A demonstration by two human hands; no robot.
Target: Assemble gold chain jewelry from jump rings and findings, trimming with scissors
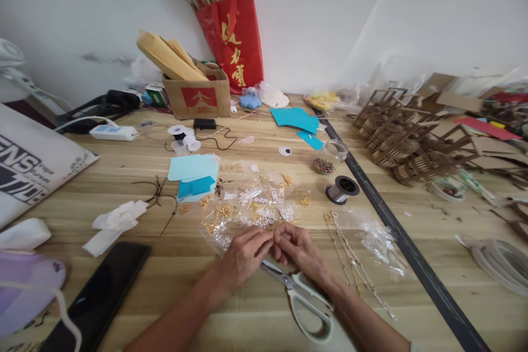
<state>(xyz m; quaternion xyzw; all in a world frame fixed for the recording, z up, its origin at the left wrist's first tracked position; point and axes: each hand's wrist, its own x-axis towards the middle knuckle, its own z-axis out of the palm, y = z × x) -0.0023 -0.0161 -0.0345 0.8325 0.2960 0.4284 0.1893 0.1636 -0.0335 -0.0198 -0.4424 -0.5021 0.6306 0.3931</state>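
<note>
Just beyond the scissors (287, 280), a thin gold-coloured piece (273, 228) appears to be pinched between the fingertips of the left hand (246, 253) and the right hand (300, 247), both with fingers curled in. So small a piece is probably best held near its ends, with a light, even pinch and the wrists kept steady; the open blades should be kept clear of. Only a short, slender glint of it can be seen; its exact shape is hidden by the fingers. Beyond the scissors, gold and silvery findings (264, 214) are spread in clear bags. To their right, chains (344, 239) are laid out, with a wire spool (345, 189) farther off; to their left, a phone (109, 280) is placed.
</note>
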